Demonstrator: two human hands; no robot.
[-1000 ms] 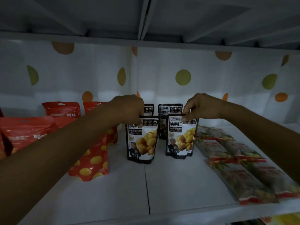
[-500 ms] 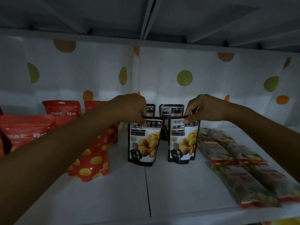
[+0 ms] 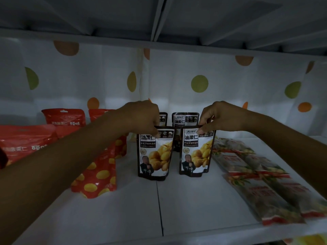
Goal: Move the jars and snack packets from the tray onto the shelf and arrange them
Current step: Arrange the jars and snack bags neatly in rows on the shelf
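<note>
- The left pouch [image 3: 155, 154] is standing upright on the shelf [image 3: 194, 209] just left of the seam [image 3: 160, 209]. The right pouch [image 3: 197, 152] is standing just right of the seam, with a narrow gap showing between them.
- The left hand [image 3: 141, 115] is pinching the top edge of the left pouch, its fingers [image 3: 155, 134] closing narrowly on the seal. The right hand [image 3: 221, 117] is pinching the top of the right pouch the same way.
- Compared with a second ago, both pouches are standing a little straighter and facing front more squarely, with the hands gripping the same spots.
- That is suggesting the placing is done and the hands are only trimming the row. Letting go looks like the next move, though such thin pouches could be tipping once freed.
- Two back pouches [image 3: 184, 119] are standing behind the seam, partly hidden by the hands.
- Red bags [image 3: 99, 174] are standing well left of the seam, and flat packets [image 3: 256, 174] are lying in overlapping rows well right of it.
- The shelf is carrying only packets here; no jars and no tray are showing.
</note>
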